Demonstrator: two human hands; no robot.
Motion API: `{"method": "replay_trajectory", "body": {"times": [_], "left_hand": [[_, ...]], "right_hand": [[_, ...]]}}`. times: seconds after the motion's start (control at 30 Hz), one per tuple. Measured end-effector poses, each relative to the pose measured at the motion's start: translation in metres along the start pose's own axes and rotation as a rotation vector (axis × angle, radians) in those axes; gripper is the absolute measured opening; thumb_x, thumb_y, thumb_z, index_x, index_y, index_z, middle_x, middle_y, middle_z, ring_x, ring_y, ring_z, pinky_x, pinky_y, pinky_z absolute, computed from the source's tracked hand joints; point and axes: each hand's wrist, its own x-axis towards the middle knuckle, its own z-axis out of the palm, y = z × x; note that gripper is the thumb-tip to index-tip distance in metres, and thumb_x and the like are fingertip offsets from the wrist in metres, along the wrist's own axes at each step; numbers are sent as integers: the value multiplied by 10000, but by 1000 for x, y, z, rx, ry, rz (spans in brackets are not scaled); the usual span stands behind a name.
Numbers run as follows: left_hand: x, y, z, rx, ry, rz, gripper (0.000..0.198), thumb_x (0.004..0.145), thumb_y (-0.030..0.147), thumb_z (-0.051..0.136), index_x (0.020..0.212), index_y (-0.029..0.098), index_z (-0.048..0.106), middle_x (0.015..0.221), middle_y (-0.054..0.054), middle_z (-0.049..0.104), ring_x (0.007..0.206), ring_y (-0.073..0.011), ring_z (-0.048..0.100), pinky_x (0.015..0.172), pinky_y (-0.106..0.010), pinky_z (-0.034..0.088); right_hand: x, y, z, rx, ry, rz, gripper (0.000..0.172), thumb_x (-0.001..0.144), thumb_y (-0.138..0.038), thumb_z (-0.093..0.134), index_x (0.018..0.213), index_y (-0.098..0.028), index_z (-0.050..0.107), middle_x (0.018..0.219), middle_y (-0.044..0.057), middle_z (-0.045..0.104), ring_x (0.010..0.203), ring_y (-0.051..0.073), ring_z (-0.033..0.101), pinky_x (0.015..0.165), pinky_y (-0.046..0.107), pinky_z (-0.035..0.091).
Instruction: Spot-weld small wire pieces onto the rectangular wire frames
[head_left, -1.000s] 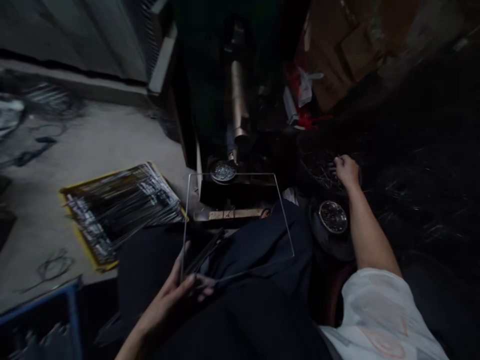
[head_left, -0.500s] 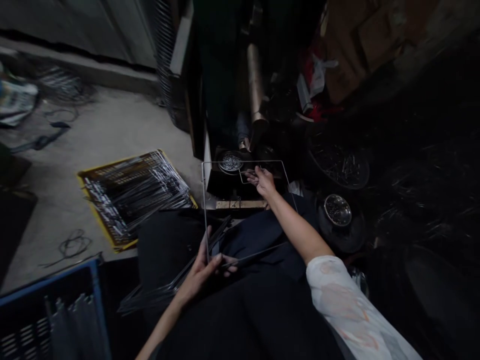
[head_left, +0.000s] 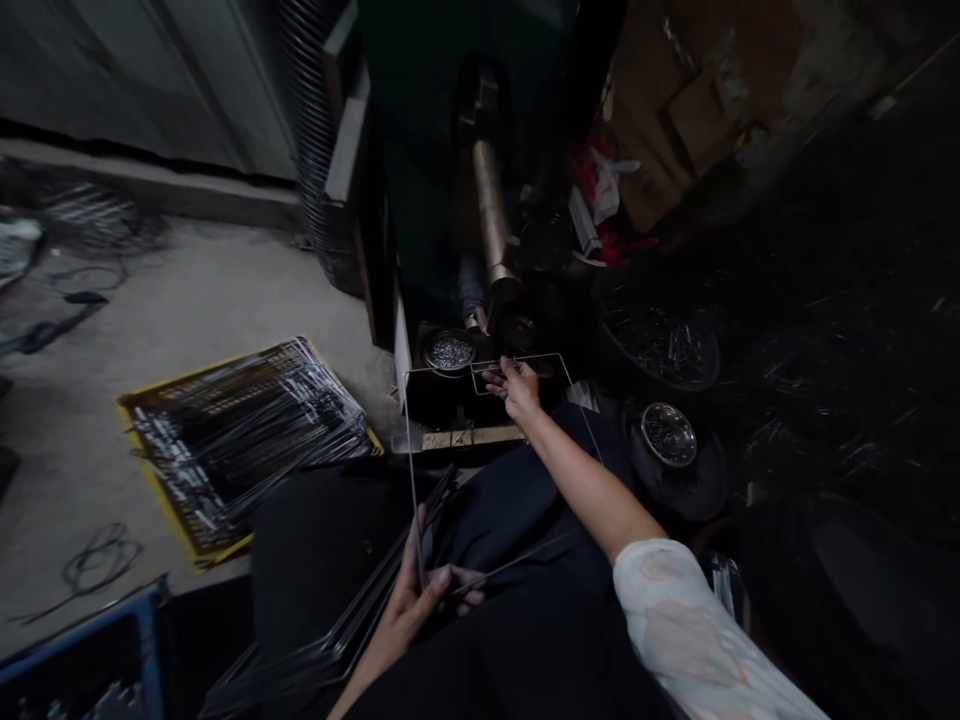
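A large rectangular wire frame (head_left: 410, 450) of thin metal stands over my lap. My left hand (head_left: 427, 590) grips its lower left corner, thumb and fingers closed around the wire. At the far side, my right hand (head_left: 519, 388) pinches a small bent wire piece (head_left: 474, 378) against the frame's top wire. Whether the two are joined is too dark to tell. A dish of small shiny metal parts (head_left: 451, 350) sits just beyond my right hand, under a machine's cylindrical arm (head_left: 491, 210). More bent wire frames (head_left: 337, 640) lie by my left forearm.
On the floor at left is a yellow crate (head_left: 161, 500) holding many wire pieces. A blue crate (head_left: 152, 650) stands at the lower left. To the right are a metal bowl of small parts (head_left: 669, 435) and a dark basin (head_left: 660, 340). A wooden strip (head_left: 469, 437) lies ahead.
My view has tilted, so the scene sits lower and further left. My right hand has brought the small wire piece up level with the frame's top wire. The left hand keeps its hold.
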Motion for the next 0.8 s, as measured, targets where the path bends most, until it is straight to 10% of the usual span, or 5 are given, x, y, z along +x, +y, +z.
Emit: {"method": "replay_trajectory", "body": {"times": [0.43, 0.63, 0.8], "left_hand": [[0, -14, -1, 110, 45, 66, 947, 866, 500, 632, 1541, 384, -22, 1058, -62, 758, 1017, -295, 697, 915, -413, 514], [2, -21, -2, 391, 188, 356, 670, 871, 479, 626, 1476, 454, 341, 1601, 122, 270, 1500, -223, 98, 1221, -314, 17], [3, -18, -3, 401, 142, 365, 674, 900, 449, 591, 1500, 443, 285, 1606, 139, 240, 1504, -221, 42, 1223, -359, -27]], "right_hand": [[-1, -7, 1, 16, 50, -60, 215, 864, -210, 693, 887, -185, 481, 689, -36, 661, 549, 136, 699, 460, 177, 553], [-7, -14, 7, -1, 45, -148, 283, 783, -279, 768, 873, -181, 519, 687, -46, 658, 515, 113, 671, 449, 166, 547], [-8, -23, 13, 4, 53, -209, 371, 709, -355, 822, 856, -181, 530, 642, -52, 648, 468, 108, 640, 437, 176, 540]]}}
